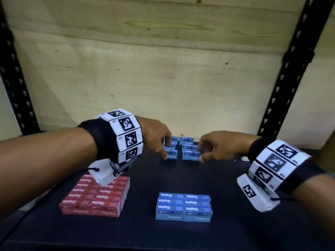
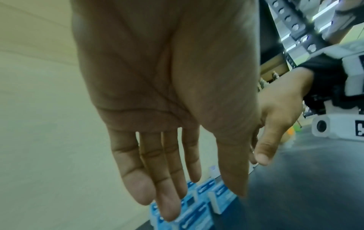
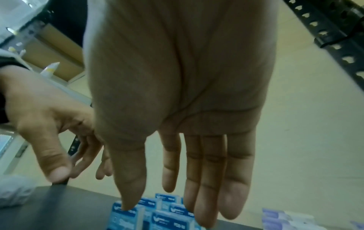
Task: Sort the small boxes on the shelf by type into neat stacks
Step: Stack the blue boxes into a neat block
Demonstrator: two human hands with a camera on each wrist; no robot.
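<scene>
At the back of the dark shelf [image 1: 181, 176] stand two short rows of blue staple boxes [image 1: 188, 150], side by side. My left hand [image 1: 164, 149] reaches down onto the left row, its thumb by the front box. My right hand [image 1: 200, 151] flanks the right row. In the left wrist view the fingers [image 2: 169, 194] hang straight above the blue boxes [image 2: 199, 213], holding nothing. The right wrist view shows straight fingers [image 3: 206, 202], the thumb tip touching a box top [image 3: 126, 216]. A neat blue stack [image 1: 183, 207] sits front centre, a red stack [image 1: 96, 198] front left.
A pale wooden panel [image 1: 163, 69] closes the back. Black perforated uprights [image 1: 282, 91] stand at both sides. My left wrist camera hangs over the red stack. Pale purple boxes [image 3: 285, 217] lie to the right, and a white crumpled object [image 3: 13, 193] to the left.
</scene>
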